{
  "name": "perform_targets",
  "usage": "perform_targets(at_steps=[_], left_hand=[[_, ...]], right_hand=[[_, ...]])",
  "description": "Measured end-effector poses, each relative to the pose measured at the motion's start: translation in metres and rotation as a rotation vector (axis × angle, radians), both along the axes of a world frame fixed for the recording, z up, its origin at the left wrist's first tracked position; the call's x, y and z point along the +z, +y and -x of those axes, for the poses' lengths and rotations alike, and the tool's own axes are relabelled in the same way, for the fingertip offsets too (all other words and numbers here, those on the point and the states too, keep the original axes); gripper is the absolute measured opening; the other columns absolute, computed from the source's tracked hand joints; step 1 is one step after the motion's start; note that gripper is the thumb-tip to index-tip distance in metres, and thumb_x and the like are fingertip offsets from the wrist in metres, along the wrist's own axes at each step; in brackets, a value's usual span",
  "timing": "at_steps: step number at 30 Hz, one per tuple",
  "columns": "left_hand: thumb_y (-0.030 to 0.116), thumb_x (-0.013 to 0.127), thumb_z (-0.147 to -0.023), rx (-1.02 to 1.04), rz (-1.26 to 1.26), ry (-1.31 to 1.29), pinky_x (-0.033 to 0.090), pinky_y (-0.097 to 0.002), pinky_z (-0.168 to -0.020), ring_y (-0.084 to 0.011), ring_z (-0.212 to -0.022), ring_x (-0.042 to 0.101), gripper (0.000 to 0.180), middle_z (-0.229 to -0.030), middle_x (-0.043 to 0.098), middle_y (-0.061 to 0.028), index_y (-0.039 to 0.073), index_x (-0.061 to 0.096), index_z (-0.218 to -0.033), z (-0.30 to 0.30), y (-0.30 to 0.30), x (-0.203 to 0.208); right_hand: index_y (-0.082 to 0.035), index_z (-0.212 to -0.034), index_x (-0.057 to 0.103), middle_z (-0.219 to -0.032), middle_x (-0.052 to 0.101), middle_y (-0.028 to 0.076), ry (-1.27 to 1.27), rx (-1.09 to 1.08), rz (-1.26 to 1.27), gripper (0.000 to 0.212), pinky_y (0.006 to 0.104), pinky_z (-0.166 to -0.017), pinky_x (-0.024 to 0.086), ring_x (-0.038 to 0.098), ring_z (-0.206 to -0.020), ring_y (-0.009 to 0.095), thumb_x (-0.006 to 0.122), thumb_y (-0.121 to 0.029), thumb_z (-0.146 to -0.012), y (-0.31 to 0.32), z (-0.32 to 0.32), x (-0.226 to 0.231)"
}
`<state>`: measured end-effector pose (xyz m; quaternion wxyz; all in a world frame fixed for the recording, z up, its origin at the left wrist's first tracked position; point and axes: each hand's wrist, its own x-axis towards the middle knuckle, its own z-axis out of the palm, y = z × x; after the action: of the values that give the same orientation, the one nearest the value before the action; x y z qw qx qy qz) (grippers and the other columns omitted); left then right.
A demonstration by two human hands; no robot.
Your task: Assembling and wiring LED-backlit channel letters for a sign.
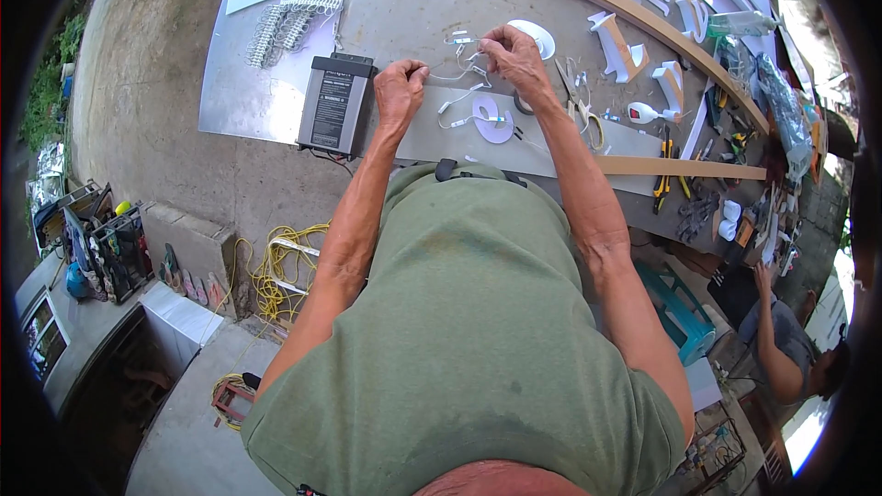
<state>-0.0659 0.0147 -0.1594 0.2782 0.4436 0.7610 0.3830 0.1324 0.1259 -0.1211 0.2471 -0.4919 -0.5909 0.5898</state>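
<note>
Both my hands are over a metal-topped worktable. My left hand [401,92] is closed in a pinch on the end of a thin white wire. The wire runs across to my right hand [516,60], whose fingers are pinched on a string of small white LED modules [462,39]. More of the string loops down between my hands to a flat white curved letter piece [494,121]. A grey power supply box [338,106] stands close beside my left hand. Just beyond my right hand lies a white oval piece [535,37], and scissors [588,110] rest to its right.
A bundle of LED modules [289,23] lies at the far left. White letter shapes [617,46], a white bottle with a red tip [643,113], long brown strips [680,167] and cutters [662,174] lie to the right. Another person [781,340] is at the far right.
</note>
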Motion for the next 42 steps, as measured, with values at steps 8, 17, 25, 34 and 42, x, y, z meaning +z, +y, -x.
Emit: perform_targets(at_steps=[8, 17, 25, 34, 42], left_hand=[[0.010, 0.064, -0.097, 0.138, -0.082, -0.041, 0.052, -0.0271, -0.058, -0.0147, -0.068, 0.071, 0.011, -0.083, 0.073, -0.0083, 0.000, 0.067, -0.095, 0.038, 0.000, 0.060], [0.012, 0.056, -0.103, 0.152, -0.385, -0.286, 0.059, -0.0267, -0.063, -0.0175, -0.076, 0.073, 0.013, -0.091, 0.073, -0.0110, 0.000, 0.062, -0.102, 0.077, 0.006, 0.096], [0.010, 0.055, -0.103, 0.155, -0.522, -0.280, 0.062, -0.0322, -0.064, -0.0227, -0.074, 0.073, 0.013, -0.088, 0.071, -0.0143, -0.002, 0.061, -0.104, 0.101, 0.018, 0.129], [0.011, 0.058, -0.102, 0.078, -0.497, -0.194, 0.062, -0.0292, -0.066, -0.0178, -0.074, 0.073, 0.013, -0.088, 0.073, -0.0103, -0.001, 0.063, -0.104, 0.095, 0.033, 0.128], [0.010, 0.068, -0.094, 0.050, -0.263, -0.064, 0.060, -0.0261, -0.071, -0.0142, -0.079, 0.073, 0.012, -0.085, 0.074, -0.0075, -0.001, 0.070, -0.100, 0.095, 0.040, 0.070]], right_hand=[[-0.003, -0.098, 0.065, -0.081, 0.069, 0.005, 0.412, -0.215, 0.251, 0.014, 0.0196, -0.043, 0.040, 0.061, -0.058, 0.008, 0.068, -0.016, -0.094, -0.017, -0.035, 0.010], [-0.004, -0.100, 0.064, -0.075, 0.064, 0.002, 0.360, -0.214, 0.364, 0.013, 0.0199, -0.047, 0.041, 0.059, -0.058, 0.007, 0.067, -0.013, -0.092, -0.044, -0.073, 0.014], [-0.005, -0.103, 0.063, -0.079, 0.063, 0.001, 0.299, -0.167, 0.345, 0.014, 0.0223, -0.051, 0.041, 0.060, -0.062, 0.010, 0.067, -0.015, -0.094, -0.063, -0.109, 0.002], [-0.003, -0.103, 0.064, -0.079, 0.066, 0.005, 0.310, -0.195, 0.365, 0.014, 0.0236, -0.054, 0.044, 0.061, -0.063, 0.012, 0.066, -0.014, -0.095, -0.073, -0.111, 0.005], [0.000, -0.107, 0.064, -0.089, 0.071, 0.012, 0.445, -0.209, 0.461, 0.017, 0.0267, -0.059, 0.052, 0.069, -0.072, 0.016, 0.068, -0.011, -0.094, -0.074, -0.102, 0.017]])
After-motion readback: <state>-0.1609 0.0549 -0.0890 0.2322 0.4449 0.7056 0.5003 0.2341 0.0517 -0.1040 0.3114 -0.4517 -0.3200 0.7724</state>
